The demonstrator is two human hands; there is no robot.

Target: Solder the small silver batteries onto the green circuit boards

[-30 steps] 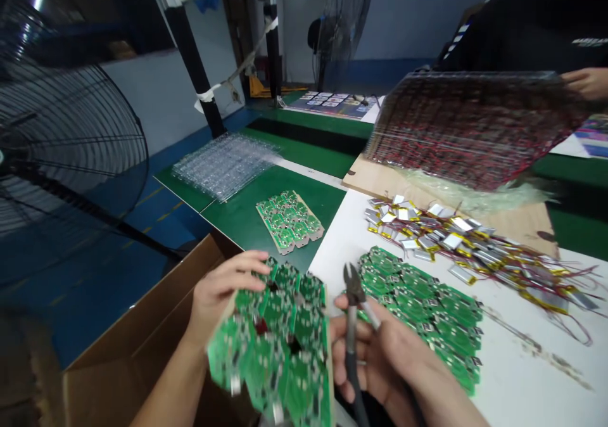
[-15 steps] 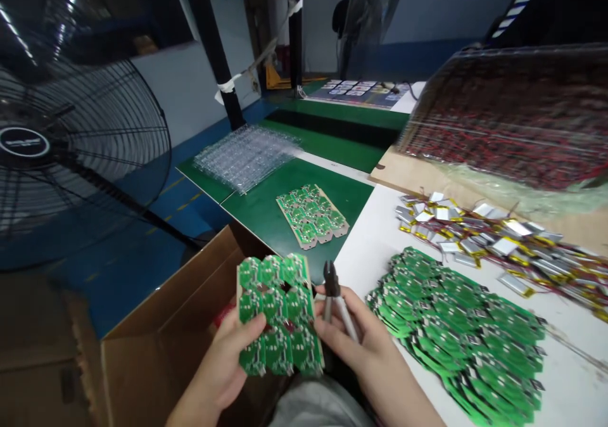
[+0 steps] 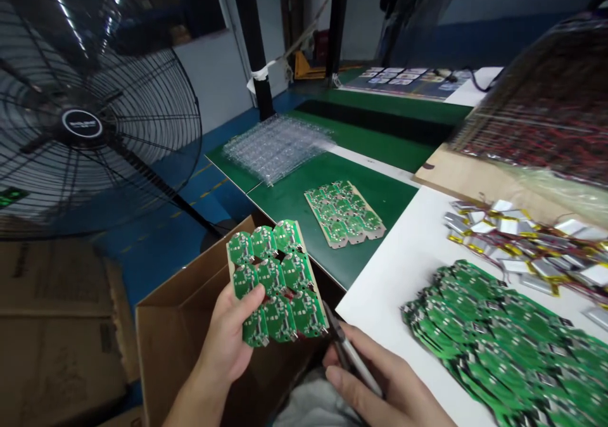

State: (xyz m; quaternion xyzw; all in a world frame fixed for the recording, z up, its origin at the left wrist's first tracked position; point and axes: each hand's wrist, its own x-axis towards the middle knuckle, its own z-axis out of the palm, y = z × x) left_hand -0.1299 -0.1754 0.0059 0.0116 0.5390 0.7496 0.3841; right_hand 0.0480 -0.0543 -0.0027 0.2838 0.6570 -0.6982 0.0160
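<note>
My left hand [image 3: 232, 325] grips a green circuit board panel [image 3: 270, 275] by its left side, thumb on top. The panel is tilted above an open cardboard box [image 3: 166, 344]. In my right hand [image 3: 375, 376] is a pair of side cutters [image 3: 354, 357] with pale handles. Their dark jaws reach the lower right edge of the panel; whether they touch it I cannot tell. Another circuit board panel [image 3: 344, 211] lies on the green mat [image 3: 294, 183]. To the right, a pile of green circuit boards [image 3: 513, 344] rests on the white tabletop [image 3: 380, 275].
Silver battery cells [image 3: 527, 237] with wires lie in a heap at the right. Behind them, a plastic-covered stack [image 3: 551, 110] stands on a wooden board [image 3: 441, 170]. Clear plastic trays [image 3: 275, 145] sit on the far mat. A large fan [image 3: 85, 126] stands at the left.
My view has swung left. The side cutters have gone from upright beside the panel to pointing at its lower right edge. The panel has tilted and is still in my left hand.
</note>
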